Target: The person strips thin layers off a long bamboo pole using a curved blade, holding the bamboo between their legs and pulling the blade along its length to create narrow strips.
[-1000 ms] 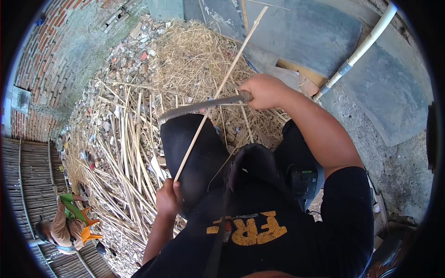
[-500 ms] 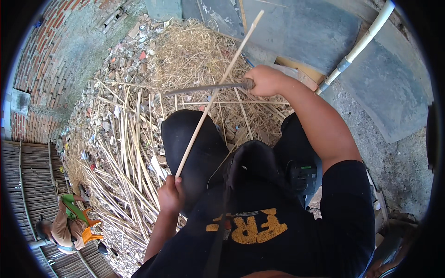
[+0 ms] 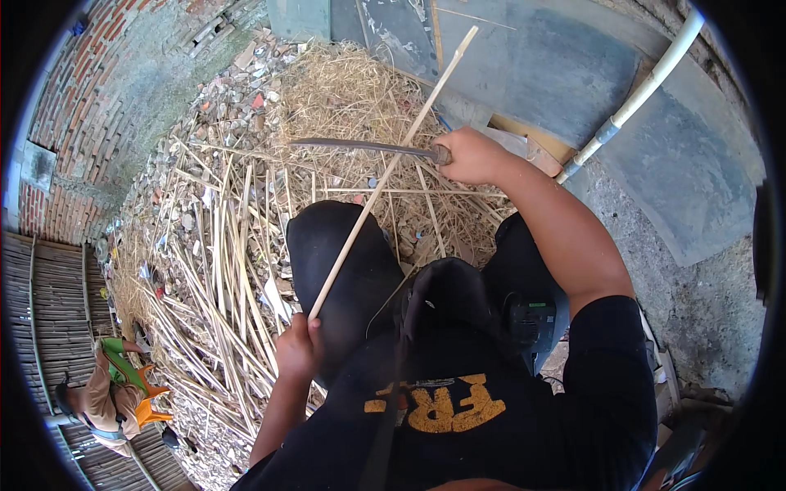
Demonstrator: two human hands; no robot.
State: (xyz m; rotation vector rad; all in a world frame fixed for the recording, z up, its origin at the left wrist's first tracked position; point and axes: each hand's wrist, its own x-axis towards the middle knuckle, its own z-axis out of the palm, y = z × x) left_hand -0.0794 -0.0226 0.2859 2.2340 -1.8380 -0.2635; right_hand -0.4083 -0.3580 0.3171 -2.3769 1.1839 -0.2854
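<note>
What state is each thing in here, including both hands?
Left hand: closed on the stick's lower end
Right hand: closed on the knife's handle
Stick: slanted, upper end free
Knife: blade bare, crossing the stick; contact unclear
Loose sticks: scattered in a heap
Straw: dry-looking, tangled
Pipe: slanted in view

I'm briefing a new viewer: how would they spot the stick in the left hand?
Find the black left knee. Across it slants a long pale stick, its lower end in the left hand. Unlike the strips lying on the rubble, it is held up, seen crossing a dark blade.
</note>
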